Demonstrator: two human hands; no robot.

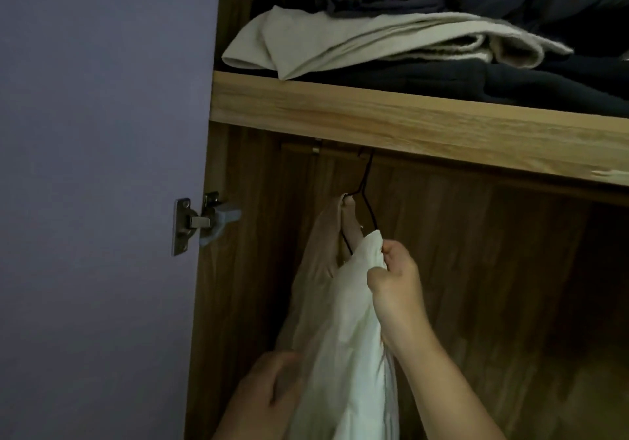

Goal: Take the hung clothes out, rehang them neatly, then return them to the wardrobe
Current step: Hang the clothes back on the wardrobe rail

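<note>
The right hand (396, 290) pinches the top fold of the cream garment (354, 337) just below the black wire hanger (362, 208), while the left hand (269, 395) curls round the cloth lower down. The hanger's hook rises straight above the right hand to the rail (340, 150) under the shelf (408, 123), so that hand is nearer. Garment hangs long, crumpled, bunched beside a pinkish one (320, 245).

My two hands, the left hand (272, 388) and the right hand (396, 290), were bare; my forearms showed no sleeves, rings, watch or gloves.
</note>
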